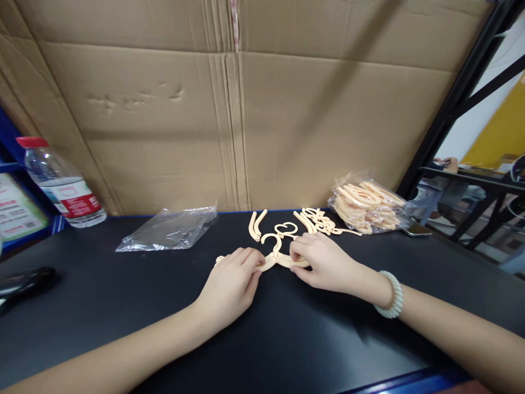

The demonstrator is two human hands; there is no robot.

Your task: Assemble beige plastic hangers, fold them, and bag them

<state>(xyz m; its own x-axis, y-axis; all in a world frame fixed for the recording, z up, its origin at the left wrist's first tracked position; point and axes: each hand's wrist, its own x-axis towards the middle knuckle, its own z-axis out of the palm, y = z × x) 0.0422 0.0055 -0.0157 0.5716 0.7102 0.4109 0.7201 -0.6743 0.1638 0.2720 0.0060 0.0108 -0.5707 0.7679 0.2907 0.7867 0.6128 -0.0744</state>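
A cream plastic folding hanger [269, 264] lies low over the black table, its curved hook pointing away from me. My left hand [233, 279] is closed on the hanger's left arm, with the thumb beneath and fingers on top. On the right arm, my right hand [324, 261] grips with bent fingers and thumb; a pale beaded bracelet is on that wrist. Just beyond the hanger lie a loose hook piece [286, 229], a pair of arm pieces [256, 225] and a pile of small cream parts [322, 221]. My fingers partly hide both hanger arms.
An opened clear plastic bag [168, 230] lies at the back left, near a water bottle [74, 191] with a red cap. A bag of cream hanger parts [367, 202] and a phone [417, 230] are at the back right. A dark object [27, 282] sits at far left. Cardboard [164, 109] stands behind.
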